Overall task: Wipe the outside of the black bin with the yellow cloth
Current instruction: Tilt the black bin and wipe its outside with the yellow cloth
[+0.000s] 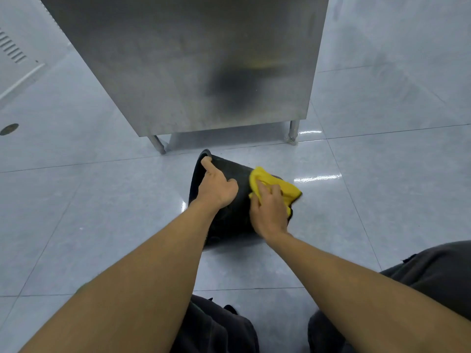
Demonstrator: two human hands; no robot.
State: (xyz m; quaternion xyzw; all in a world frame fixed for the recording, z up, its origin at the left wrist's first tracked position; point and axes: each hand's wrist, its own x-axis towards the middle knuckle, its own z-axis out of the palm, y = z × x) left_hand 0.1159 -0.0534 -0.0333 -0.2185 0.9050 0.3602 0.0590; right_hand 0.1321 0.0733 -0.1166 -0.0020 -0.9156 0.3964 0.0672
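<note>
The black bin [230, 217] lies tipped on its side on the tiled floor, its open mouth facing left and its base to the right. My left hand [216, 186] grips the bin near its rim, with the forefinger stretched along the rim's edge. My right hand [269, 208] presses the yellow cloth [276, 187] flat against the outer wall of the bin near its base end. The bunched cloth sticks out past my fingers to the right. The bin's inside is hidden from here.
A stainless steel cabinet [193, 67] on short legs stands just behind the bin. Glossy grey floor tiles [102, 200] spread to both sides. A round floor drain [9, 129] sits far left. My knees in dark trousers [430, 273] are at the bottom.
</note>
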